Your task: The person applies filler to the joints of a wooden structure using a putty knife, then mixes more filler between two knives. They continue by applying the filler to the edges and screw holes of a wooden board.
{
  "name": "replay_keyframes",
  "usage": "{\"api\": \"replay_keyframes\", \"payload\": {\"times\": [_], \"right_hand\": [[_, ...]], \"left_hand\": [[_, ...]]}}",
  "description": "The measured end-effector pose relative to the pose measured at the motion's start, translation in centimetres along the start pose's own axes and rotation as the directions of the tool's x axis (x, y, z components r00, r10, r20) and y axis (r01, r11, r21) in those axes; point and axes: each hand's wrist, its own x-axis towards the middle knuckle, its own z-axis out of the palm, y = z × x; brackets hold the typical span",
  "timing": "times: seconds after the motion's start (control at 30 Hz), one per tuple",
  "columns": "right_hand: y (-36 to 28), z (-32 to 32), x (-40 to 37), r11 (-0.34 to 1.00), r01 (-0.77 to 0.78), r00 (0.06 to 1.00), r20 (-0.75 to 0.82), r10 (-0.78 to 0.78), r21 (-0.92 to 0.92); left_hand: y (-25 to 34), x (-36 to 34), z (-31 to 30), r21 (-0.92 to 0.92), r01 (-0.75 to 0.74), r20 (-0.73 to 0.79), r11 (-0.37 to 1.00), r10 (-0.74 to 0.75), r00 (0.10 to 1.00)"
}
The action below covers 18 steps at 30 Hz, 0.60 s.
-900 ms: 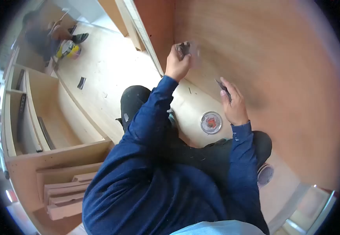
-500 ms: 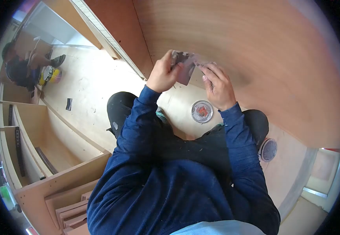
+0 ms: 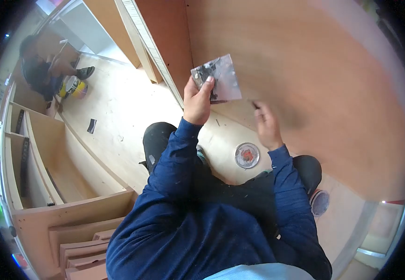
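My left hand [image 3: 198,100] is closed on a flat, grey-smeared square plate [image 3: 226,81], thumb on its top face, a dark patch near the thumb. To the right, my right hand [image 3: 267,123] pinches a small dark thing [image 3: 253,104], too blurred to name, in front of the wood panel [image 3: 314,84]. Between my knees a round lid or tin [image 3: 247,155] with red and grey residue lies on the floor. Another round container [image 3: 320,203] with grey contents stands beside my right knee.
At the far left a person [image 3: 48,70] sits beside a yellow bucket [image 3: 75,87]. A dark scrap [image 3: 91,126] lies on the floor [image 3: 123,107]. An open wooden cabinet frame [image 3: 72,203] and stacked boards [image 3: 86,254] stand at the left.
My right hand has drawn away from the plate and lower. The plate now shows its broad face. The whole view has shifted, with the surroundings appearing lower and further right.
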Motion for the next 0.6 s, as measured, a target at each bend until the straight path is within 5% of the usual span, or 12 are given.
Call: {"api": "replay_keyframes", "payload": {"times": [0.07,0.13,0.2,0.27,0.33,0.4,0.43,0.47,0.5,0.6], "right_hand": [[-1.7,-1.1,0.4,0.86,0.032,0.965,-0.24,0.106,0.51],[-1.4,-0.4,-0.3,0.746,0.089,0.957,-0.264,0.119,0.66],[-0.5,-0.1,-0.7,0.85,0.184,0.941,-0.339,-0.007,0.494],[0.5,0.5,-0.8,0.792,0.194,0.951,-0.308,-0.008,0.579],[0.5,1.2,-0.4,0.945,0.079,0.956,-0.294,0.019,0.317],[0.4,1.3,-0.2,0.976,0.162,0.936,-0.336,-0.104,0.149],[1.3,0.8,-0.2,0.997,0.052,0.993,-0.113,-0.046,0.052],[2.2,1.1,-0.5,0.997,-0.041,0.993,0.106,0.048,-0.066],[3.5,2.3,-1.2,0.962,0.135,0.991,0.023,-0.134,-0.239],[3.8,1.9,-1.2,0.982,0.126,0.991,-0.033,-0.132,-0.139]], "left_hand": [[-0.7,-0.9,0.1,-0.019,0.216,-0.036,0.976,-0.217,0.975],[-2.9,-1.8,1.3,-0.049,0.245,-0.042,0.968,-0.247,0.968],[-4.0,-2.3,2.3,-0.027,0.258,-0.06,0.966,-0.259,0.964],[-5.1,-2.5,2.8,-0.068,0.206,-0.063,0.976,-0.211,0.976],[-5.0,-2.5,2.5,-0.095,0.151,-0.072,0.984,-0.158,0.985],[-4.6,-2.1,1.5,0.048,0.08,-0.16,0.996,-0.072,0.984],[-3.5,-1.7,1.7,-0.111,0.084,-0.155,0.99,-0.101,0.983],[-3.5,-1.1,1.6,-0.011,-0.02,-0.181,1.0,0.018,0.983],[-2.8,-0.6,1.7,0.061,-0.112,-0.192,0.992,0.122,0.974],[-0.3,2.3,0.5,0.184,-0.307,-0.213,0.934,0.343,0.915]]}}
